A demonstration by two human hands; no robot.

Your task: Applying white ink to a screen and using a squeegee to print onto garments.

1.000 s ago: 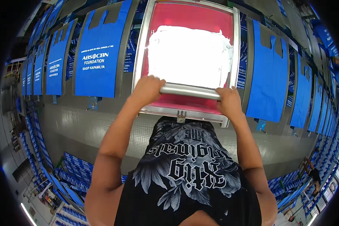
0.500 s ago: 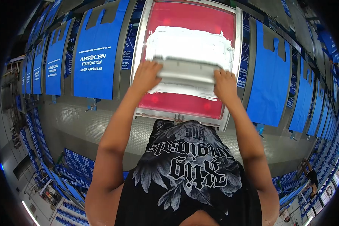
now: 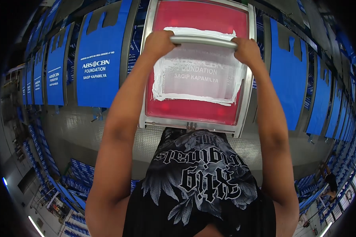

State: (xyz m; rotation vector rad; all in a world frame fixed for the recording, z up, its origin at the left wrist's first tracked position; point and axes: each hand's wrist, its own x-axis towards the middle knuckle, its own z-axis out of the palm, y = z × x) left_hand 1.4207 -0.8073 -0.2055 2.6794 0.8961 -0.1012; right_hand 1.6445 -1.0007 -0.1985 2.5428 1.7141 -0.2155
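Rows of blue bags with cut-out handles run to both sides of the fingers; the nearest left bag (image 3: 99, 89) lies well out past the left fingers, flat on a grey board and bearing white lettering, and the nearest right bag (image 3: 286, 87) lies beyond the right fingers. The person's black shirt (image 3: 203, 193), with grey leaves and pale letters, fills the space on the near side of both hands. Between the arms, reaching past the fingers at its far end, lies the silvery screen frame (image 3: 166, 124), its rails bright and slightly worn. Inside it, a glossy red border (image 3: 194, 113) surrounds a pale, see-through window (image 3: 201, 90), directly on the near side of the fingers, with lettering showing faintly through a greyish-white film. Thick white ink (image 3: 186, 97) rims that window unevenly, ragged at the corners; one band of it lies just beyond the fingers. The smooth grey squeegee (image 3: 203, 40) stretches between the two hands, across the window's far part; whether its lower edge touches the mesh cannot be told. The left hand (image 3: 160, 43) has its fingers curled around one end, the right hand (image 3: 247, 51) likewise around the other; the thumbs are mostly hidden.
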